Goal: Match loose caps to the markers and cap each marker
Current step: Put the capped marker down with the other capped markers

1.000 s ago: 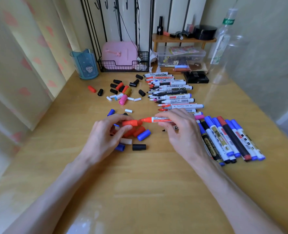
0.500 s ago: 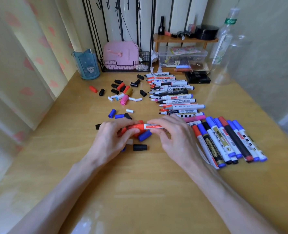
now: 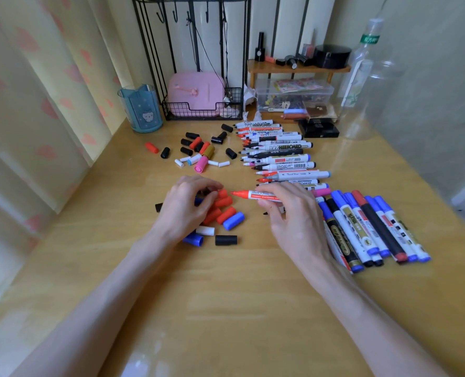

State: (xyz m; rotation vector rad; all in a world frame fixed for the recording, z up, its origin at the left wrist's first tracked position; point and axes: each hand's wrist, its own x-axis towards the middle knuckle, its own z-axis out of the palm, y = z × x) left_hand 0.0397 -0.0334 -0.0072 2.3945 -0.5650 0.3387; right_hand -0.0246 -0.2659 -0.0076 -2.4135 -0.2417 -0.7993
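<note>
Holding: my right hand [image 3: 294, 219] grips a red marker [image 3: 261, 196] by the barrel, fingers curled round it, just above the tabletop [image 3: 225, 308].
Marker tip: bare, with no cap on it, pointing left toward my left hand [image 3: 187, 210], with a small gap to the nearest cap.
Other hand: it lies over the near pile with its fingers curled; the fingertips touch the red caps [image 3: 221, 210], but I cannot tell whether they pinch one.
Near pile: a blue cap [image 3: 234, 220] lies just right of the red ones, with a white cap [image 3: 205, 230] and a black cap [image 3: 225, 240] closer to me.
Behind my right hand: the uncapped markers [image 3: 277, 156] lie in a row running toward the back, tips to the left.
Right side: the capped markers [image 3: 375, 227] lie side by side at an angle, the nearest ones partly hidden by my wrist.
Further back: the loose caps [image 3: 198, 151], black, red, white, pink and gold, are scattered left of the uncapped row.
Back edge: a blue cup [image 3: 141, 108] stands beside a wire basket [image 3: 204, 112] holding a pink case [image 3: 196, 93]; a clear bottle [image 3: 362, 63] stands at the far right.
</note>
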